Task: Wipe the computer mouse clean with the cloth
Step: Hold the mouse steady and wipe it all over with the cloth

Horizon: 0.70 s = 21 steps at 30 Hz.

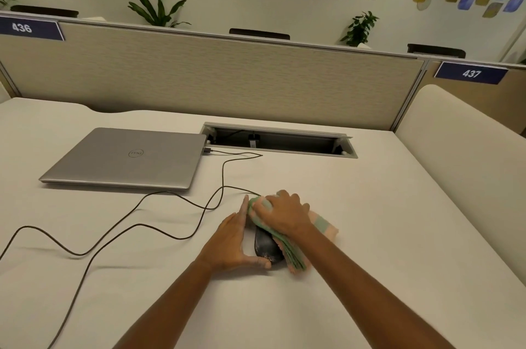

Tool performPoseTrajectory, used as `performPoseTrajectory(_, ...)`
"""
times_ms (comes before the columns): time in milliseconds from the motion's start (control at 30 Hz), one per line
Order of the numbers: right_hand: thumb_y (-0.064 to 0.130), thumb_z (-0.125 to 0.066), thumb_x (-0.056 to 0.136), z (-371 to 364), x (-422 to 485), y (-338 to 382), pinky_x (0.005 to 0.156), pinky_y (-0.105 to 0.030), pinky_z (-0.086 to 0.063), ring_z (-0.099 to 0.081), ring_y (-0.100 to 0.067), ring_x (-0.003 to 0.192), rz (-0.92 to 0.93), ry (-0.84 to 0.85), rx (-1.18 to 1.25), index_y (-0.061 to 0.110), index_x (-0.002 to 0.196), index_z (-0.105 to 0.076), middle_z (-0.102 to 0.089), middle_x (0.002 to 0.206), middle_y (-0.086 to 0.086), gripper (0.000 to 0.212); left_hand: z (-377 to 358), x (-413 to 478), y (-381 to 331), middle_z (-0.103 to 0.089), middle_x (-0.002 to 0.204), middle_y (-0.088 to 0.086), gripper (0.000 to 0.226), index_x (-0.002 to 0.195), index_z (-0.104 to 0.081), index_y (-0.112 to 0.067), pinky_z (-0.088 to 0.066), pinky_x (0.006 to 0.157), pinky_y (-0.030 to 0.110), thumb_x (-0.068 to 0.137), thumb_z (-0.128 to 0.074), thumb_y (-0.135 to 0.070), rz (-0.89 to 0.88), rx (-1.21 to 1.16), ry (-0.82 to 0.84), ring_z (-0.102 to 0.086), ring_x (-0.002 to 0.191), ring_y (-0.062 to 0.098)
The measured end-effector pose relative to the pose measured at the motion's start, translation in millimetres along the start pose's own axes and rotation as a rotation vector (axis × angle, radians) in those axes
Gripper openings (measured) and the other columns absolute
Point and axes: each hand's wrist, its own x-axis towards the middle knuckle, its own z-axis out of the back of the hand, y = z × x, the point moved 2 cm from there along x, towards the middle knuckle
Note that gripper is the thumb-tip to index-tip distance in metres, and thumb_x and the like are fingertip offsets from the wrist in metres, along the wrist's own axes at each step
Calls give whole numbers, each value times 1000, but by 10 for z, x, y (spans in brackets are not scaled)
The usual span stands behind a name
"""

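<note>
Fingers (263, 202) of the right hand (284, 213) curl down over the cloth (287, 246), pressing it onto the mouse (266, 247). Left hand (232, 243) cups the mouse's left side, fingers straight and together along it, thumb (257, 262) stretched across its near end, so the hand forms a wide open bracket touching rather than gripping.

Smooth, rounded and black, with pale specks near its near end, the mouse sits on the desk (370, 234) near the middle, its far half hidden under cloth and hand. Soft and folded in layers, the cloth is striped green and peach; its ribbed edges hang down the mouse's right side onto the desk, and a bunched part lies flat to the right of the right wrist.

Matte and off-white, the desk is bare around the hands. A thin dark cable (136, 206) runs out from under the cloth and loops in slack curves across the left of the desk. Beyond it lies a closed grey metal laptop (128, 160), flat, with a plug in its right edge. Just right of that is an open rectangular cable slot (277, 141) with a metal frame. A beige fabric-textured partition (227, 75) stands along the far edge.
</note>
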Motion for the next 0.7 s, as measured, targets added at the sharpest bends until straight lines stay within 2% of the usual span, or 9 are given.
performPoseTrajectory(200,54,-38,87,34,-127,30,96,-45,-31,-39,-28,119,178,-6,-75,24,125,-53,-45,135,-5,50,-11,14,40,-25,150,-3,135,129,30,-37,-20,106,23,41,-63,-80,4,3,14,-25,134,13)
performPoseTrajectory(300,63,-26,68,12,-222,71,92,-43,-32,-39,-25,115,288,-33,-104,27,118,-56,-45,133,-1,69,-9,29,49,-28,149,-2,136,129,28,-38,-23,107,25,40,-65,-79,-4,-3,15,-28,133,15)
performPoseTrajectory(400,66,-22,59,-24,-276,42,91,-41,-32,-39,-24,114,375,-54,-33,30,114,-58,-46,132,1,76,-23,39,73,-32,146,-4,136,130,26,-39,-27,108,29,40,-69,-76,-8,-28,15,-32,132,15)
performPoseTrajectory(467,64,-27,61,-48,-314,8,91,-41,-36,-43,-23,110,447,-79,47,30,108,-63,-51,128,2,69,-17,42,74,-35,142,-8,137,132,24,-40,-29,107,29,38,-70,-75,-15,-47,16,-33,128,11)
performPoseTrajectory(567,57,-43,67,-94,-396,-46,89,-42,-39,-48,-18,102,544,-118,170,29,96,-69,-58,118,4,48,-5,42,56,-27,129,-20,133,132,23,-35,-21,101,18,41,-66,-73,-35,-21,33,-26,119,-2)
performPoseTrajectory(633,51,-49,68,-109,-461,-70,87,-40,-41,-51,-17,97,585,-140,246,27,92,-70,-62,111,4,40,-13,53,65,-24,133,-21,129,131,24,-37,-17,103,17,42,-61,-79,-56,-2,43,-23,122,-3)
performPoseTrajectory(700,48,-52,67,-123,-530,-95,87,-36,-41,-52,-14,97,601,-148,310,23,90,-71,-64,108,2,39,-41,69,109,-25,145,-16,123,131,24,-38,-16,110,22,49,-59,-78,-75,23,45,-22,131,0)
